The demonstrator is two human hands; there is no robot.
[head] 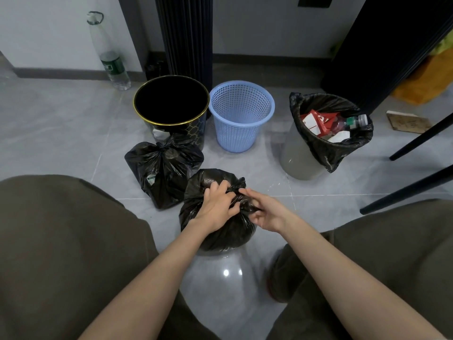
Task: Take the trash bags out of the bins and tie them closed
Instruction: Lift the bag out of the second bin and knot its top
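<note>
Grey bin (220, 285) between knees, black bag (215, 231) bulging from its top. Tied bag (161, 173) on floor beside black bin (171, 104). Left hand (215, 207), right hand (267, 212) pinching bag's gathered neck.

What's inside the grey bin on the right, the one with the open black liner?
The grey bin still has its black liner folded over the rim. Visible inside: a red and white carton, a clear plastic bottle with a green cap and white paper. Anything deeper is covered.
</note>
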